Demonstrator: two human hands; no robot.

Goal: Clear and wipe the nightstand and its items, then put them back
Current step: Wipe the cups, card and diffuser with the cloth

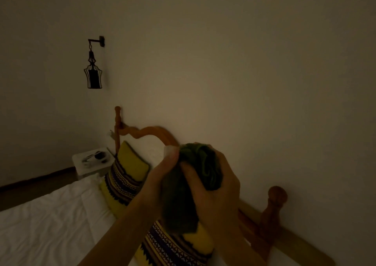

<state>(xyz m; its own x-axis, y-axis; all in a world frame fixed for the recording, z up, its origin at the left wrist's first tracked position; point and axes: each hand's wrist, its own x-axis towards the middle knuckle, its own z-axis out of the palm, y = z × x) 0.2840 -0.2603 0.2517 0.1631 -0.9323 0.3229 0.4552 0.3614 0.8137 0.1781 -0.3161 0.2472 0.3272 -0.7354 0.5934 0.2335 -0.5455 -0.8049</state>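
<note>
Above the bed, in dim light: both hands raised together in front of the wall.
Left hand point(162, 172): fingers curled round something white point(169, 150), too blurred to name, its top just showing beside the cloth.
Right hand point(211, 186): gripping a dark green cloth point(195, 176), bunched and wrapped over whatever the left hand holds.
Cloth: pressed between both hands, lower part hanging down in front of the pillows.
Nightstand point(80, 161): white, far left beyond the bed, well apart from the hands; small dark and pale items on top, too small to identify.
Pillows point(124, 176): yellow with patterned bands, leaning against the wooden headboard point(154, 132).
Sheet point(53, 215): white, creased.
Wall lantern point(93, 73): dark, hanging from a bracket above the nightstand.
</note>
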